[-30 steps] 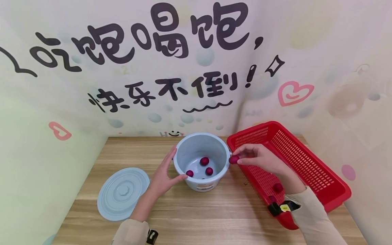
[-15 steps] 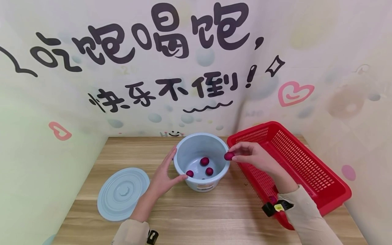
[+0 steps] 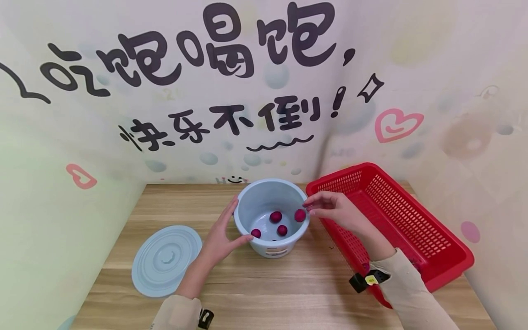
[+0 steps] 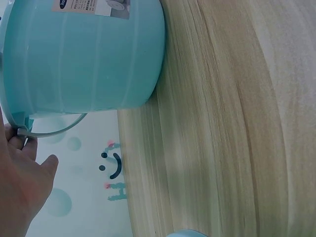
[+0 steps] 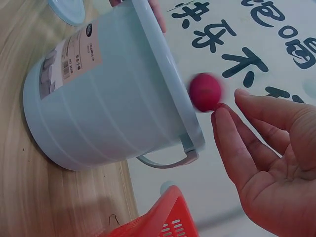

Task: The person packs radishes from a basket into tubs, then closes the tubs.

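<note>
A pale blue bucket (image 3: pixel 260 249) with several round dark-red, plum-sized pieces on its floor, one a red piece (image 3: pixel 275 217), stands mid-table. My left hand (image 3: pixel 220 240) touches the bucket's left side, thumb laid across the rim and fingers extended along the side near the handle (image 4: pixel 54 133). At the right rim, my right hand (image 3: pixel 342 213) is spread with its thumb and fingers apart. Just off its fingertips another red piece (image 5: pixel 206 93) hangs in the air, blurred in the right wrist view, over the bucket's mouth in the head view.
A red perforated basket (image 3: pixel 464 263) stands right of the bucket, partly under my right forearm. A bit of dark red (image 3: pixel 366 266) shows in it by the wrist. The blue lid (image 3: pixel 167 261) lies on the wooden table (image 3: pixel 264 298) at left. A printed wall rises behind.
My right hand has moved left from over the basket to the bucket's rim and let go of the red piece, which now drops inside the rim. My left hand has not moved.
</note>
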Tool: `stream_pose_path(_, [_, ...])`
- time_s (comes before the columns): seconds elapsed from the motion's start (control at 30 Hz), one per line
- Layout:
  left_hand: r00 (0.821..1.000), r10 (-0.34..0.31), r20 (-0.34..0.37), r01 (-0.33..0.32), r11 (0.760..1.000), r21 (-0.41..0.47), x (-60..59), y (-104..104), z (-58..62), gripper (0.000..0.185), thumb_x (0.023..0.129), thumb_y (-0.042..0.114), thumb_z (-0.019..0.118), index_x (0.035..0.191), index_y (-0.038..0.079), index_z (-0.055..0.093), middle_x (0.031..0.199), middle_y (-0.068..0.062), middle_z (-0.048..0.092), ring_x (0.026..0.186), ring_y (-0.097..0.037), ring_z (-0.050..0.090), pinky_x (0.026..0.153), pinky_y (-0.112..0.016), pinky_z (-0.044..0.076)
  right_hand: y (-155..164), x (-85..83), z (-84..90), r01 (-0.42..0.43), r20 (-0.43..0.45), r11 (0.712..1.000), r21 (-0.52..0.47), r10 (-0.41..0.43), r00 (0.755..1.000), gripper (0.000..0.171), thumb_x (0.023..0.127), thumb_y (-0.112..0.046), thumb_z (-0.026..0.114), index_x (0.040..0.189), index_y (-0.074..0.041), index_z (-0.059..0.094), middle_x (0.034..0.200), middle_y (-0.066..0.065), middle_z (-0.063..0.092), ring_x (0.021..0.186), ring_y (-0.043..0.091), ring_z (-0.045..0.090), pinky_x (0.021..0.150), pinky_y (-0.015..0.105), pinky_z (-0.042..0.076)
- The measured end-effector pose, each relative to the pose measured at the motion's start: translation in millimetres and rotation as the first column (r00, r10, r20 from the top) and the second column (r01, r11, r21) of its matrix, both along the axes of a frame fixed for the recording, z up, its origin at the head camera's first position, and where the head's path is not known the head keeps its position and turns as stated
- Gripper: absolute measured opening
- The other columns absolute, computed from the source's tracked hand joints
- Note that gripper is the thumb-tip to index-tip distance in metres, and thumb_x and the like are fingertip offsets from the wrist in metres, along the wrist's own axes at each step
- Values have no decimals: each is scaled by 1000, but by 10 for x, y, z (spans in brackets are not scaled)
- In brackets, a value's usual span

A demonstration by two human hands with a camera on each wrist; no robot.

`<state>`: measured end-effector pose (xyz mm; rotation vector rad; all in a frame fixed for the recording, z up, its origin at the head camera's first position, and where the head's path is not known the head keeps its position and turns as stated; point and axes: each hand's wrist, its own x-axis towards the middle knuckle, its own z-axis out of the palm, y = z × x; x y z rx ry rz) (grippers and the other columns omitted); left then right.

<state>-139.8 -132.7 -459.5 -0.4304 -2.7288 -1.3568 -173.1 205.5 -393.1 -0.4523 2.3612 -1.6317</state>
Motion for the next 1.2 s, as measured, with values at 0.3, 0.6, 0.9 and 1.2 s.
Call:
stream_pose_path(0.3, [1000,-1,0,1,1000,-6,4,2,13,101,79,41,83,160,25,24,167,0,23,153,-32,25,115,-64,33,75,28,-48,24,-27,999,44,-22,999,40,87,-17,77,124,-5,66,122,12,71,105,29,71,88,30,61])
stream_pose_path(0.6, [1000,0,19,1,1000,-8,5,4,21,100,80,40,82,160,25,24,168,3,21,153,-31,25,116,-63,32,265,78,-41,75,-57,989,131,-68,996,37,89,-25,75,123,-12,67,120,9,72,102,21,71,87,28,61])
stream_pose_path(0.9, [1000,1,10,-1,1000,-7,5,4,11,100,80,39,83,160,26,24,168,2,22,153,-32,26,116,-64,32,528,111,-77,68,-50,994,82,-64,997,32,93,-18,69,123,-6,66,120,18,69,98,9,70,84,22,59])
stream_pose_path(1.2, [1000,2,21,-2,1000,-6,13,10,30,100,80,39,83,160,27,23,168,0,22,153,-33,25,115,-65,33,766,164,-144,89,-73,995,52,-85,994,30,96,-17,66,122,-2,66,107,-14,71,97,3,68,82,22,59])
